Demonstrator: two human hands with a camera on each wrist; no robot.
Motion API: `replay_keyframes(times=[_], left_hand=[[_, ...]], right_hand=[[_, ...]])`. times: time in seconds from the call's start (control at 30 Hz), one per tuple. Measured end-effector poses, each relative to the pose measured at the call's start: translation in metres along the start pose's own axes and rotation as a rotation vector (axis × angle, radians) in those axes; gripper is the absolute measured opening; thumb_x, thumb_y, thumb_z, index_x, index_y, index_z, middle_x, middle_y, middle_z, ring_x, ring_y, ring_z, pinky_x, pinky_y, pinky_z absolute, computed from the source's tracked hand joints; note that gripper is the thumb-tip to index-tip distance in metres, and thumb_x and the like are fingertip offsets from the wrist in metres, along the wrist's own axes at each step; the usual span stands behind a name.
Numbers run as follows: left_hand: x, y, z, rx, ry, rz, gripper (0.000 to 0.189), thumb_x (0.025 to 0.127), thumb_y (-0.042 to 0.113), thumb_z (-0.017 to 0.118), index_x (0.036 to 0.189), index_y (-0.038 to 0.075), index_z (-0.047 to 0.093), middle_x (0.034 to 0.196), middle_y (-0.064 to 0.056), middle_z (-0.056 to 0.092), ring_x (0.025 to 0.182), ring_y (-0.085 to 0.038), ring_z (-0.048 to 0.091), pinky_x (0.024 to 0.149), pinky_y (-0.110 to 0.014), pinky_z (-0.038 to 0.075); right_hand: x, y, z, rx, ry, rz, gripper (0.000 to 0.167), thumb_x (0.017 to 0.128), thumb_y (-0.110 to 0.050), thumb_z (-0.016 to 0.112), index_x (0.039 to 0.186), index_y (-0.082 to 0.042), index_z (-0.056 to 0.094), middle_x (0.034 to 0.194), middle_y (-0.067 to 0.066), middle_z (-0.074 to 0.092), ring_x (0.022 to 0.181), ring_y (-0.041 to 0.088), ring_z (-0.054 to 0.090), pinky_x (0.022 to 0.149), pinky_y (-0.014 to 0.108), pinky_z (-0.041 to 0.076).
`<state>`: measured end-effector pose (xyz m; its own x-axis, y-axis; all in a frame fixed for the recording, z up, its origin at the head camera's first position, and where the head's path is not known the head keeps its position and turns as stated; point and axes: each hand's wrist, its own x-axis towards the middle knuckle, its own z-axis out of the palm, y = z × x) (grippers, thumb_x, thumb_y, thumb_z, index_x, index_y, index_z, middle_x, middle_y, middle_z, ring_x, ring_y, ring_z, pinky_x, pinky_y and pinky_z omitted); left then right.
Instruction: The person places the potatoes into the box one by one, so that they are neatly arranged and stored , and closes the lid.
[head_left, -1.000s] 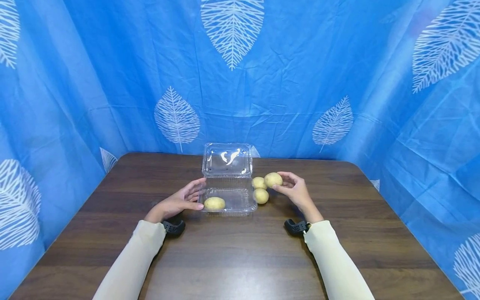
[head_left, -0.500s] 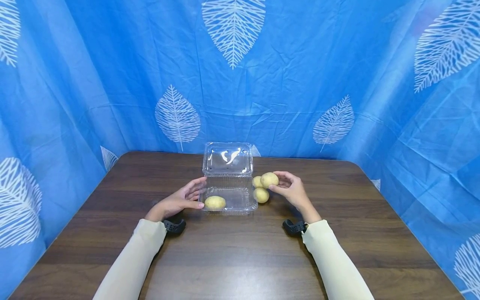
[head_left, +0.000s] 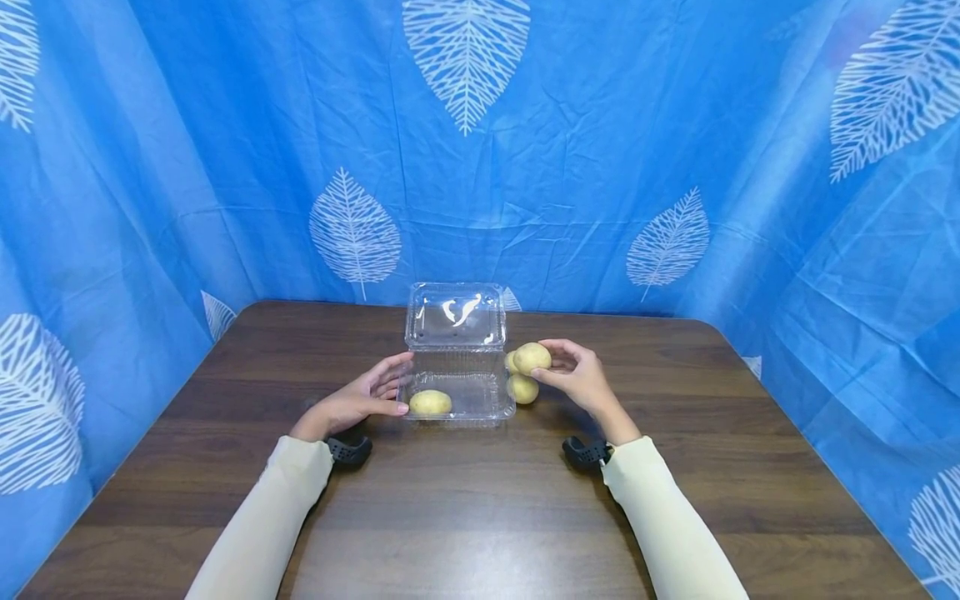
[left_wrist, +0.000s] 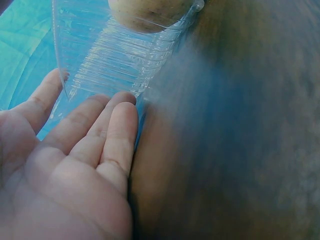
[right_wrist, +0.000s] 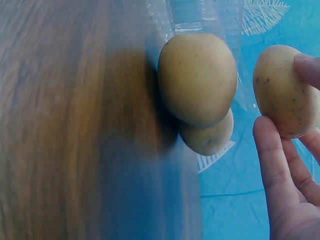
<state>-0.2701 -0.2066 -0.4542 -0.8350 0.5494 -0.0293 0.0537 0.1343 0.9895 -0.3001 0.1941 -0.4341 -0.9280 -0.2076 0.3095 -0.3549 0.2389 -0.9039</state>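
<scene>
A clear plastic clamshell container (head_left: pixel 480 400) lies with its lid raised at the back. One potato (head_left: pixel 431 402) rests in its front left part. At the container's left side, my left hand (head_left: pixel 358 402) touches the wall with fairly straight fingers; the left wrist view shows the fingertips (left_wrist: pixel 122 117) against the ribbed plastic. My right hand (head_left: pixel 588 382) holds another potato (head_left: pixel 532 358) between thumb and fingers, raised just right of the container. Below it, a potato (head_left: pixel 523 389) sits on the table beside the container, and a further potato (head_left: pixel 511 362) behind is partly hidden.
The brown wooden table (head_left: pixel 465 517) extends around the container. A blue curtain (head_left: pixel 555 167) with white leaf prints hangs behind and at both sides. A black band (head_left: pixel 350 451) is on the left wrist and another black band (head_left: pixel 587 452) on the right.
My right hand has moved slightly left with its potato, which now covers more of the potato behind. The left hand and the container stay where they were.
</scene>
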Motion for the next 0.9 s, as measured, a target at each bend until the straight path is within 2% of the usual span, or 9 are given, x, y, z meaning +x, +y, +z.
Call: replay_keyframes(times=[0.47,0.73,0.9], left_hand=[[0.001,-0.001,-0.001,0.010,-0.002,0.015,0.100,0.098,0.011,0.079,0.171,0.000,0.012,0.178,-0.028,0.012,0.162,-0.049,0.016,0.132,-0.062,0.017],[0.000,0.000,-0.001,0.012,-0.003,0.015,0.099,0.099,0.010,0.077,0.172,0.001,0.011,0.178,-0.027,0.011,0.163,-0.049,0.016,0.132,-0.062,0.016],[0.001,-0.001,-0.001,0.014,-0.001,0.017,0.099,0.099,0.012,0.078,0.172,0.001,0.012,0.178,-0.027,0.011,0.163,-0.049,0.017,0.132,-0.062,0.017]], right_hand=[[0.002,-0.009,0.009,-0.012,-0.046,0.012,0.046,0.088,0.010,0.082,0.131,0.015,0.066,0.121,0.030,0.071,0.096,0.008,0.071,0.088,0.019,0.059],[0.004,-0.011,0.016,-0.028,-0.074,0.002,0.046,0.089,0.008,0.082,0.130,0.016,0.066,0.122,0.032,0.071,0.104,0.034,0.074,0.089,0.019,0.059],[0.005,-0.012,0.021,-0.026,-0.090,0.004,0.046,0.089,0.007,0.082,0.131,0.015,0.066,0.123,0.031,0.072,0.102,0.031,0.074,0.088,0.020,0.059]])
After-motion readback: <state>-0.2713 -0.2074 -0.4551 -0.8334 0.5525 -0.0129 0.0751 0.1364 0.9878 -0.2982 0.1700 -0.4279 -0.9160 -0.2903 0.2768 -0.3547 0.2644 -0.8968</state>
